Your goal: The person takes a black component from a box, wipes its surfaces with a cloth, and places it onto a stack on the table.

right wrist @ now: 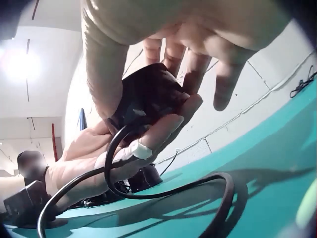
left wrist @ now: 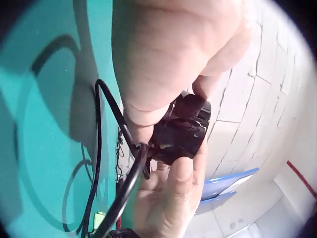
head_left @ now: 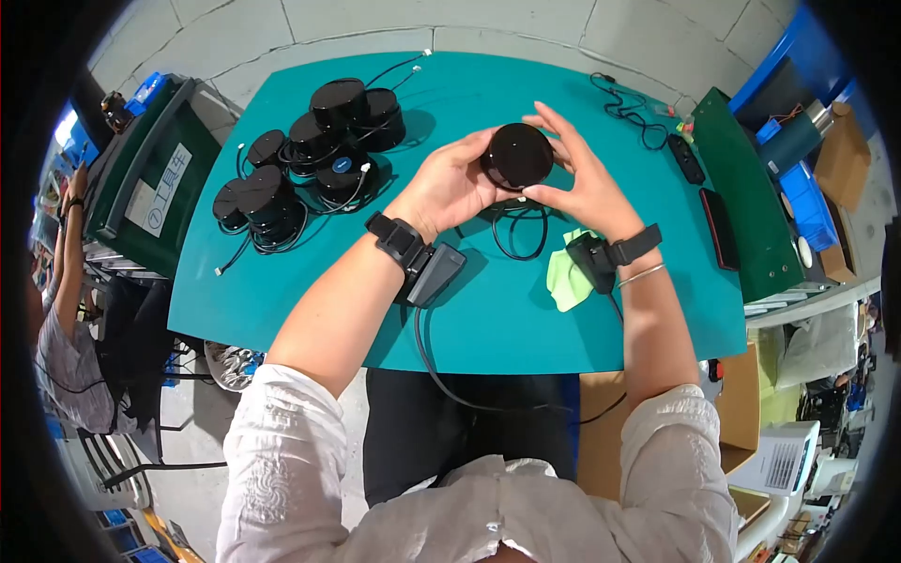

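Note:
A glossy black cylindrical unit with a cable [head_left: 517, 156] is held up over the green table between both hands. The left hand [head_left: 454, 180] grips it from the left and below, fingers curled under its base. From the right, the right hand [head_left: 589, 185] holds its side with the thumb, its other fingers spread behind. In the right wrist view, the unit's black cable [right wrist: 113, 158] hangs down in a loop, and a white connector [right wrist: 141, 151] lies against the left fingers. The left wrist view shows the right thumb [left wrist: 181, 171] against the unit's dark side.
Several similar black units [head_left: 267, 202] with cables stand grouped, some stacked, on the table's left. A light green cloth [head_left: 569, 279] lies by the right wrist. A black power strip [head_left: 685, 159], a dark flat red-edged object [head_left: 719, 229] and a thin cable [head_left: 627, 111] lie at the right.

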The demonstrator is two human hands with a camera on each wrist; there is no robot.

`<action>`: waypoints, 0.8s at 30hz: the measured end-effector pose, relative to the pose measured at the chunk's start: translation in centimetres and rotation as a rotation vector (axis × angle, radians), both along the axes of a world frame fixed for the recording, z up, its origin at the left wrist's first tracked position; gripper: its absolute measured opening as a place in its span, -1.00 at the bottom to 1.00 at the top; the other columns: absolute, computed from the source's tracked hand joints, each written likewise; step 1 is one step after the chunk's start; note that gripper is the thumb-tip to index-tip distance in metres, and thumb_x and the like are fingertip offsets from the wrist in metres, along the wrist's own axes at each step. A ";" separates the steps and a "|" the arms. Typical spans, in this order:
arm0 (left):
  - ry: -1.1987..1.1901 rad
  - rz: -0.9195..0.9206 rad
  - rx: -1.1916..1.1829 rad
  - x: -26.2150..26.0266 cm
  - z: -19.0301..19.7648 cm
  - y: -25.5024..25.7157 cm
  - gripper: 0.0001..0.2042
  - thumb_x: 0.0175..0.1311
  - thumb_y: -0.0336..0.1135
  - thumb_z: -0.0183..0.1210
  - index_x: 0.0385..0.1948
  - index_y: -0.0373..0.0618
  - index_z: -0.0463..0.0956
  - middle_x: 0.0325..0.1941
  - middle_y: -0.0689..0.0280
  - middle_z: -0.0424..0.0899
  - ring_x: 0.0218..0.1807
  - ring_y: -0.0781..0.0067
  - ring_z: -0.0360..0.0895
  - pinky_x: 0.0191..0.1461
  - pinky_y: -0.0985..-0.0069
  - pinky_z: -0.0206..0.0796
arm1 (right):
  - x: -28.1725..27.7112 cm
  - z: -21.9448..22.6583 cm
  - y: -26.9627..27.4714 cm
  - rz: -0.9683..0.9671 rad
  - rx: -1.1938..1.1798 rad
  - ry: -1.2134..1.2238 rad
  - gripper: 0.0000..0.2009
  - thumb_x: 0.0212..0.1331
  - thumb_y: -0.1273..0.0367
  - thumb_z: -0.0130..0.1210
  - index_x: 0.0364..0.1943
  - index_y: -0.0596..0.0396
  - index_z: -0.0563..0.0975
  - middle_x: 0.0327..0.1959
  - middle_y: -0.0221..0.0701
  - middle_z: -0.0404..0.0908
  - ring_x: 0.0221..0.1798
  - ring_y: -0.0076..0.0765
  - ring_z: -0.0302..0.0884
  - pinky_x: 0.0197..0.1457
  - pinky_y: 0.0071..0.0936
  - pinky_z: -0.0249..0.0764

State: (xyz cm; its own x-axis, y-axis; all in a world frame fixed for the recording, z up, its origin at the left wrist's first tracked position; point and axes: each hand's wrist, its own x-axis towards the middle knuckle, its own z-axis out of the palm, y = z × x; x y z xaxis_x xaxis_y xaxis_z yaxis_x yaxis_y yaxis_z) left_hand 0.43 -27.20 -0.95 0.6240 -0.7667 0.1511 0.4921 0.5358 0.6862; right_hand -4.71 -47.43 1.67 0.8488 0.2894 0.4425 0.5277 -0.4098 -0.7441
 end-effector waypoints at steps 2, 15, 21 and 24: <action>0.055 0.073 0.025 0.5 -0.6 0.3 -0.53 0.53 -0.11 -0.32 0.27 -0.29 0.18 0.32 -0.01 0.30 0.32 -0.04 0.32 0.36 0.01 0.25 | -0.3 0.7 -1.0 -0.006 -0.046 0.167 -0.12 -0.06 0.22 0.38 0.40 -0.07 0.15 0.34 -0.26 0.26 0.38 -0.15 0.25 0.40 -0.23 0.21; 0.135 0.209 0.069 0.6 -0.1 0.6 -0.37 0.44 0.20 -0.24 0.18 -0.26 0.29 0.10 -0.08 0.48 0.00 0.02 0.52 -0.02 0.23 0.50 | -2.2 2.0 -3.6 0.060 -0.609 0.461 -0.68 -0.06 0.28 0.33 -0.22 0.08 0.55 -0.25 -0.44 0.51 -0.22 -0.46 0.41 -0.17 -0.52 0.39; 0.033 0.229 0.182 -0.4 0.8 0.9 -0.25 0.33 0.37 -0.26 0.09 -0.26 0.38 -0.17 -0.06 0.58 -0.38 0.21 0.51 -0.53 0.64 0.38 | -2.3 1.8 -2.2 -0.006 -0.837 0.518 -0.81 -0.04 0.35 0.25 -0.37 0.15 0.55 -0.43 -0.34 0.55 -0.34 -0.27 0.49 -0.25 -0.39 0.44; 0.113 0.183 0.114 -0.3 0.5 1.0 -0.26 0.36 0.35 -0.31 0.11 -0.26 0.37 -0.11 -0.06 0.56 -0.31 0.16 0.53 -0.49 0.57 0.45 | -1.9 1.2 -2.9 -0.019 -0.755 0.363 -0.83 0.01 0.36 0.20 -0.37 0.17 0.55 -0.40 -0.28 0.59 -0.32 -0.20 0.54 -0.25 -0.37 0.45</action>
State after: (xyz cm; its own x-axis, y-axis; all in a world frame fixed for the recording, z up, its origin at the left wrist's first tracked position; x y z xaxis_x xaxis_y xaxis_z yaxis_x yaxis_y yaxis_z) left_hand 0.15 -26.22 -0.47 0.7623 -0.6472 -0.0086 0.4706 0.5451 0.6938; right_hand -6.62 -50.32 2.84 0.9089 0.3824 -0.1663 0.2959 -0.8724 -0.3889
